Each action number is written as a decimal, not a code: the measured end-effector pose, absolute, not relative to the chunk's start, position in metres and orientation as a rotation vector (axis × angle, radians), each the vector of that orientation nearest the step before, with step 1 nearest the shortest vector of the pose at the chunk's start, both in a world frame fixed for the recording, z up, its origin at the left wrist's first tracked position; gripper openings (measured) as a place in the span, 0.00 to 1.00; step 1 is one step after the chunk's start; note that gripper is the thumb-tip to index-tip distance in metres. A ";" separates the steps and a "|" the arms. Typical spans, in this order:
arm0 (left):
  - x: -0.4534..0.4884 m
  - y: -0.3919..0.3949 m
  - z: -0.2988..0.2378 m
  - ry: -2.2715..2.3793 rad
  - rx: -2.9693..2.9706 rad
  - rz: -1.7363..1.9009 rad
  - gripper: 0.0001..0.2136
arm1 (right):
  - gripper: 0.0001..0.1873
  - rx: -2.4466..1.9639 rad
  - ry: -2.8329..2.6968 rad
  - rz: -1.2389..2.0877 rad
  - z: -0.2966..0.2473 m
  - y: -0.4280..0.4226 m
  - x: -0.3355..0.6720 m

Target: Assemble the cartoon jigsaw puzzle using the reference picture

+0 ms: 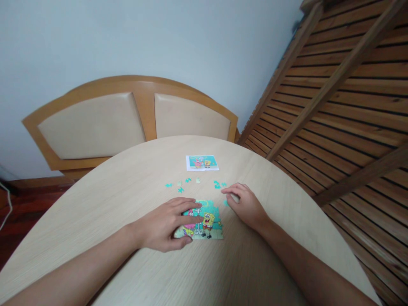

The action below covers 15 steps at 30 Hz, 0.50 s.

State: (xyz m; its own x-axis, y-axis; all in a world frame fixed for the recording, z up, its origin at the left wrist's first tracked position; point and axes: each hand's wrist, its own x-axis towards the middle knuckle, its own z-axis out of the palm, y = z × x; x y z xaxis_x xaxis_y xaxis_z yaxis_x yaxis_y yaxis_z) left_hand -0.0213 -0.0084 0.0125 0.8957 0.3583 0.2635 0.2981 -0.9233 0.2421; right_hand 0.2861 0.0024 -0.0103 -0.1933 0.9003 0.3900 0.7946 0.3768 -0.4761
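Note:
A partly joined jigsaw puzzle (209,219) with cartoon figures on a turquoise ground lies flat on the table. My left hand (167,222) rests over its left side with fingers spread, hiding that part. To the right of the puzzle is my right hand (245,203), its index finger stretched out and the other fingers loosely bent, with no piece visible in it. Just beyond its fingertips lie turquoise puzzle pieces (217,185). Another turquoise piece (226,202) shows between the puzzle and my right thumb. Several loose pieces (181,190) are scattered above the puzzle, some turquoise, some pale.
A picture card (202,162) with the same cartoon figures lies beyond the loose pieces. The pale round-edged wooden table (134,276) fills the foreground. Behind it stand a padded wooden headboard (146,87) and a white wall. Wooden slats (344,93) lean at the right.

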 end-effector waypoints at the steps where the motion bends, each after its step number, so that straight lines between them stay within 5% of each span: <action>1: -0.021 -0.009 0.013 0.504 2.868 0.446 0.27 | 0.14 -1.474 -2.005 0.189 -0.011 0.004 0.288; 15: -0.021 -0.008 0.012 0.510 2.884 0.438 0.27 | 0.20 -1.518 -2.041 0.148 -0.017 0.016 0.301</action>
